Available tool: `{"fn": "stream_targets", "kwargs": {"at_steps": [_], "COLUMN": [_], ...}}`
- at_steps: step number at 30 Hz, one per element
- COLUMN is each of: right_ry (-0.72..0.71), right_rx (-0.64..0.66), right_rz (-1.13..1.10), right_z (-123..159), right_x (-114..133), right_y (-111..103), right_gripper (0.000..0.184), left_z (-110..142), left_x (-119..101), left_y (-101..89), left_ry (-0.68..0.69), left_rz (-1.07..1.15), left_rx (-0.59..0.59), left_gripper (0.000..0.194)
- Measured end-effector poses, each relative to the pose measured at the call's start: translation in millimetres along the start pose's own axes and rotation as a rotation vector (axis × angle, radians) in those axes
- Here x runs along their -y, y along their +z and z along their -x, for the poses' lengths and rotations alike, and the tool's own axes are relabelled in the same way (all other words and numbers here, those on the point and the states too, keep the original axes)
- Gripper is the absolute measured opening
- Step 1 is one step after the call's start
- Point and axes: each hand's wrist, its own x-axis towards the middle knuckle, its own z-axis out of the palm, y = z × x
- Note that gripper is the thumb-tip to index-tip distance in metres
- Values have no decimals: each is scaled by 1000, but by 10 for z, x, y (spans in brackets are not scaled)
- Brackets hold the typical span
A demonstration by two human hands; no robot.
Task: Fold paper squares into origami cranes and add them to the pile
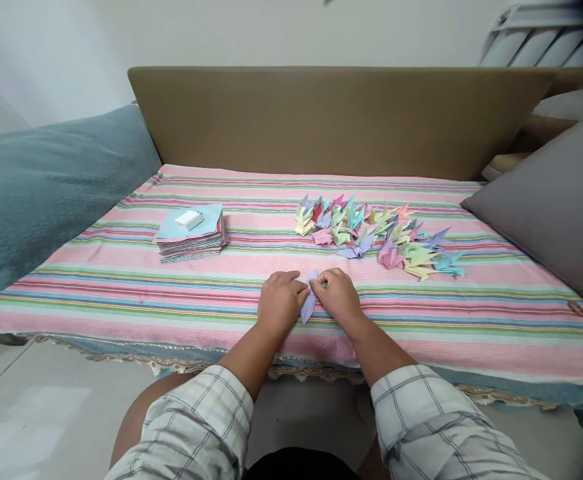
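A narrow, pointed piece of folded lilac origami paper (308, 308) lies on the striped cloth (136, 333) in front of me. From the left, my left hand (282, 297) presses on it with thumb and fingers near its middle. On the other side, the thumb and index finger of my right hand (338, 293) pinch its upper right edge. The paper's lower tip points toward me, and parts of its middle are covered by my fingers. Beyond my right hand sits a cluster of folded paper cranes (356, 223) in many colours.
A stack of coloured paper sheets (191, 248) stands to the left, with a white charger plug (189, 219) on top. A brown backrest (321, 120) runs behind the cloth. A blue cushion (61, 180) is at left, a grey pillow (556, 207) at right. A small brown object (578, 308) lies near the right edge.
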Motion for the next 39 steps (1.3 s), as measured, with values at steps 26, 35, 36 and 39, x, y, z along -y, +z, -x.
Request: {"fn": "stream_targets", "kwargs": {"at_steps": [26, 35, 36, 39], "right_ry": [74, 70, 67, 60], "right_rx": [86, 68, 66, 63], "right_rz": [-38, -2, 2, 11], "right_z": [-56, -38, -38, -41], "right_x": [-8, 6, 5, 0], "right_y": [-114, -116, -114, -104], "right_gripper": [12, 13, 13, 13], "left_z": [-2, 26, 30, 38], "left_x": [56, -30, -47, -97], "left_y": [-27, -109, -117, -133], "left_ry": [345, 351, 352, 347], "left_rz": [-128, -226, -230, -262], "left_rx": [142, 218, 219, 228], "left_gripper": [22, 24, 23, 19]}}
